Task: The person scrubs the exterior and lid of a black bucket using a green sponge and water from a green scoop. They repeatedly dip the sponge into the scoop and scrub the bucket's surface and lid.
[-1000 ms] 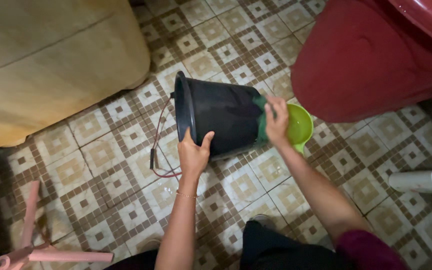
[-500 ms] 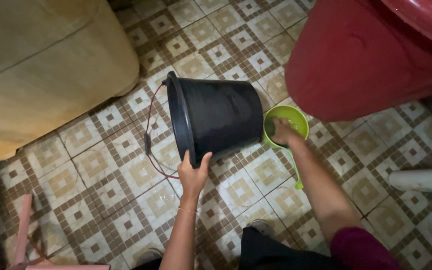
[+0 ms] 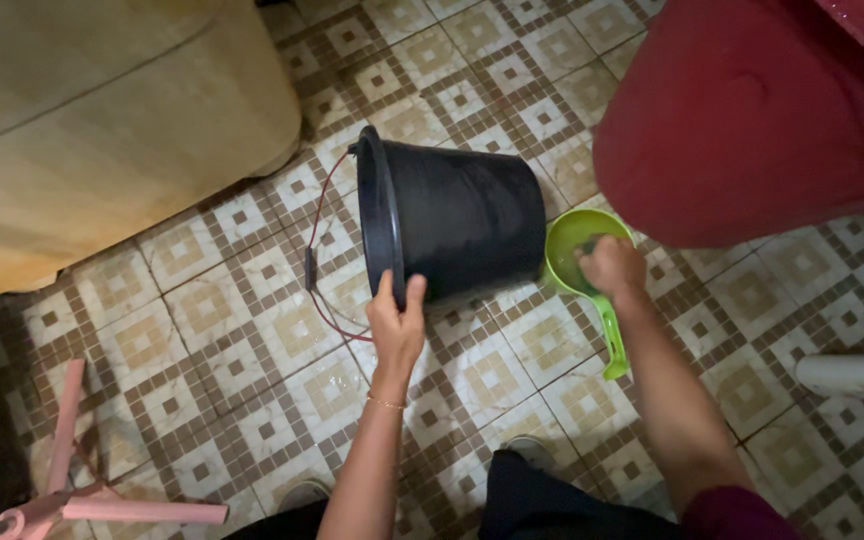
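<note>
- Centrally, black bucket (image 3: 462, 225) lies on its side on the patterned tile floor (image 3: 222, 330), rim facing left.
- Left hand (image 3: 397, 320): fingers grasping the bucket's rim.
- Right hand (image 3: 612, 268): inside the green dipper (image 3: 580, 250) just beside the bucket's base; finger state cannot be told.
- Red tub (image 3: 762, 120) stands near.

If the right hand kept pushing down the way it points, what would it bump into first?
Probably the bottom of the green dipper: the right hand already reaches down inside it. Depth is hard to judge here.
</note>
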